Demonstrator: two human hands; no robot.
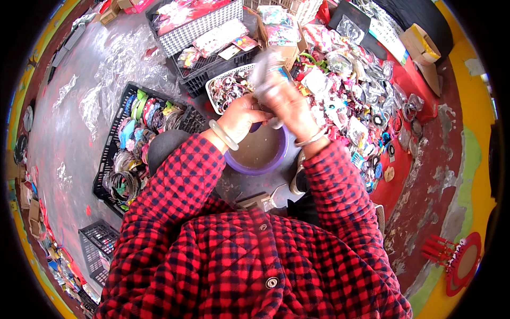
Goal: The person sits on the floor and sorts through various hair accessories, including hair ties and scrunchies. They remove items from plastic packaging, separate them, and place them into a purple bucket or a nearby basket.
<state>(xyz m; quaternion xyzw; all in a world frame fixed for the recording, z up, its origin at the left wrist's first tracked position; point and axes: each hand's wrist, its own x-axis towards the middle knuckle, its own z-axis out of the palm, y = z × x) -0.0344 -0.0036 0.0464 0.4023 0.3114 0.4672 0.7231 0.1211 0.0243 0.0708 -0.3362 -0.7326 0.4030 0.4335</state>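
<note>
Both my hands are raised over a purple basin (287,146) that holds murky brownish liquid. My right hand (291,109) is blurred by motion and closed on a greyish-white, cloth-like thing (262,72) that sticks up past the fingers. My left hand (238,116) meets it from the left, fingers pinched together. Whatever is between those fingers is hidden. Just beyond the hands stands a white basket (213,98) full of hair ties and small bands.
A black crate (101,169) of headbands and hair accessories stands at my left. Stacked crates (197,27) with packets are ahead. A large pile of packaged accessories (361,101) covers red cloth on the right. Clear plastic sheeting (125,69) lies on the floor.
</note>
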